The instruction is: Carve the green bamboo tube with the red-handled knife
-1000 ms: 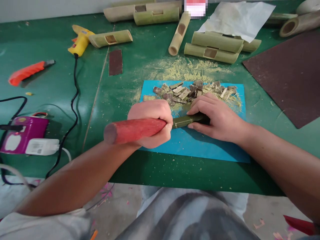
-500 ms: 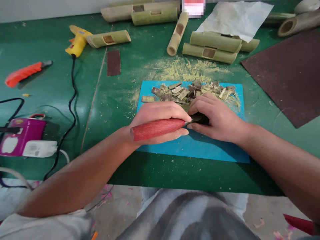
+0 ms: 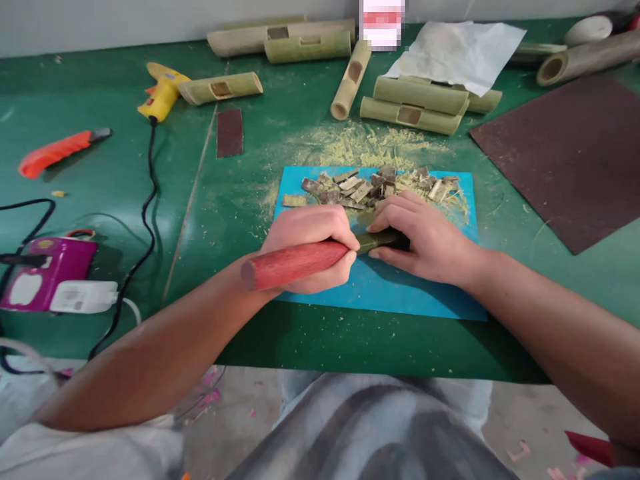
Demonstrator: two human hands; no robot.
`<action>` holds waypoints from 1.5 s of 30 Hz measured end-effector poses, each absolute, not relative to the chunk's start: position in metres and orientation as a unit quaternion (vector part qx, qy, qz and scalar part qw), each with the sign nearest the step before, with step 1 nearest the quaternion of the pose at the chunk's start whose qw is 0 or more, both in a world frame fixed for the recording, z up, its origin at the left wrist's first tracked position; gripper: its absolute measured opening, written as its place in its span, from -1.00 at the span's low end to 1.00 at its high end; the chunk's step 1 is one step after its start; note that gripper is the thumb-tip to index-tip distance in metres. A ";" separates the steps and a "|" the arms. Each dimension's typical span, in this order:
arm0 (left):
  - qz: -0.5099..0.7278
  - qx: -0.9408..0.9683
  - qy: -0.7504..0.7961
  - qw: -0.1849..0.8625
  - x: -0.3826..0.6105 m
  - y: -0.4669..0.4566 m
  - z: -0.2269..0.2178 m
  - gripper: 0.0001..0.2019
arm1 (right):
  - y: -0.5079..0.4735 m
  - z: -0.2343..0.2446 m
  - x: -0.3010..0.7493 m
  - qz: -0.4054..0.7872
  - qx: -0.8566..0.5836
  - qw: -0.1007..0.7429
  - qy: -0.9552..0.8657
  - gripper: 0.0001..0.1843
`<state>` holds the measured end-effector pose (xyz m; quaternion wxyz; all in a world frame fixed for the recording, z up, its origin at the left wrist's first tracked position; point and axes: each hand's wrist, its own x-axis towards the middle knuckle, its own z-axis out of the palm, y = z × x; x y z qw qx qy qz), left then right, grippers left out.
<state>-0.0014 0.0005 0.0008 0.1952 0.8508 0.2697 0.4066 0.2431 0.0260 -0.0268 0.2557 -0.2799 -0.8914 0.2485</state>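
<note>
My left hand (image 3: 313,223) is closed around the red wooden handle (image 3: 300,263) of a tool whose working end is hidden. The handle's butt points left, toward my forearm. Just to the right, my right hand (image 3: 425,233) grips a dark green bamboo piece (image 3: 373,241), its thumb and fingers on either side. Part of the bamboo shows between my two hands, over the blue mat (image 3: 425,303). Behind my hands lies a pile of small cut bamboo chips (image 3: 360,188) with pale shavings.
Bamboo tubes with cut openings (image 3: 307,47) lie along the back, some under white paper (image 3: 455,53). At left are a yellow glue gun (image 3: 165,93), an orange-handled cutter (image 3: 60,152) and a purple power strip (image 3: 65,267). A brown sheet (image 3: 565,160) lies right.
My left hand has drawn back left with the red-handled tool, its fingers now curled tighter. More of the green bamboo shows between my hands. The view has shifted slightly.
</note>
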 end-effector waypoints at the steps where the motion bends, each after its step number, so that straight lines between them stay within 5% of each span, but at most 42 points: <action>1: 0.417 0.846 0.273 0.189 -0.002 0.000 -0.001 -0.89 | 0.026 -0.027 0.243 0.249 -0.279 0.257 -0.891 -0.85; 21: 0.364 0.854 0.266 0.261 -0.009 0.005 0.005 -0.85 | 0.028 -0.024 0.241 0.245 -0.278 0.249 -0.895 -0.88; 45: 0.400 0.842 0.286 0.221 -0.003 0.006 0.004 -0.88 | 0.029 -0.024 0.242 0.238 -0.264 0.247 -0.902 -0.83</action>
